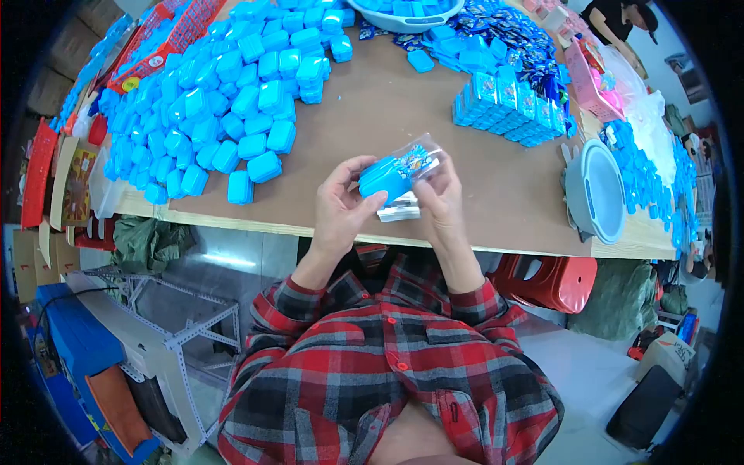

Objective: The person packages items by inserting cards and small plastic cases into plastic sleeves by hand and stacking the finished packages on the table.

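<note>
A blue plastic case (383, 180) is between my two hands above the table's front part, partly inside a clear printed bag (418, 159). My left hand (341, 203) holds the case at its left end, thumb in front. With thumb and fingers my right hand (442, 200) pinches the clear bag at its right side. Just below the case, a stack of small clear and silvery packets (401, 208) lies on the table, partly hidden by my hands.
A large heap of blue cases (198, 108) covers the table's left. At the right stand stacked packed cases (508, 108) and a blue basin (603, 190). Another basin (407, 19) is at the back. A person (620, 23) is at the upper right. Red stools (546, 281) are below the edge.
</note>
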`<action>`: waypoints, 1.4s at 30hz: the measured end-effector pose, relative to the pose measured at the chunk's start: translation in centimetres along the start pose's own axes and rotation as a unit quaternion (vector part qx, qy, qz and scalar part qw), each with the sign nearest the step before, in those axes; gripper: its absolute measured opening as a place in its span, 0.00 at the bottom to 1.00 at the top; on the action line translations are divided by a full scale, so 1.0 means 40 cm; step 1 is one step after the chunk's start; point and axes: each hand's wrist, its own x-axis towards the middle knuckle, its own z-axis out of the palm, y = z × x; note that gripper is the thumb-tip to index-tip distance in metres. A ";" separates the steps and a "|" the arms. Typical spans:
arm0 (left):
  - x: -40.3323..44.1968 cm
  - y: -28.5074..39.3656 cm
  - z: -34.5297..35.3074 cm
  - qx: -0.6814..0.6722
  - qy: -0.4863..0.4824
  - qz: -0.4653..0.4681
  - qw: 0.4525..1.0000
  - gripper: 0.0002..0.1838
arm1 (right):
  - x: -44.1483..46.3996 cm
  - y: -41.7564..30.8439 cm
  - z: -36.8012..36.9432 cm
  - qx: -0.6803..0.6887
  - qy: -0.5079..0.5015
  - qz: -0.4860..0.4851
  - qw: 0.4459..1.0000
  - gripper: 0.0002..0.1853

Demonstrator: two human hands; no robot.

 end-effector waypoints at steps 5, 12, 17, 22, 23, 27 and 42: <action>0.019 -0.017 0.022 0.013 0.033 0.019 0.999 0.33 | 0.018 -0.027 0.037 0.018 -0.042 0.084 0.995 0.35; 0.080 0.071 0.003 0.185 -0.088 0.160 0.966 0.48 | 0.065 -0.079 0.042 0.035 -0.080 0.123 0.989 0.36; 0.140 0.163 -0.011 0.428 -0.180 0.274 0.842 0.56 | 0.063 -0.085 0.032 -0.012 -0.169 0.188 0.968 0.33; 0.163 0.168 -0.012 0.392 -0.238 0.256 0.851 0.54 | 0.047 -0.109 0.048 -0.012 -0.147 0.201 0.968 0.34; 0.165 0.168 -0.012 0.392 -0.239 0.254 0.851 0.54 | 0.045 -0.106 0.045 -0.011 -0.145 0.203 0.968 0.34; 0.171 0.165 -0.004 0.335 -0.265 0.212 0.879 0.53 | 0.048 -0.089 0.028 0.000 -0.178 0.191 0.965 0.38; 0.157 0.125 0.021 0.249 -0.215 0.161 0.931 0.50 | 0.071 -0.090 0.008 0.035 -0.131 0.200 0.970 0.29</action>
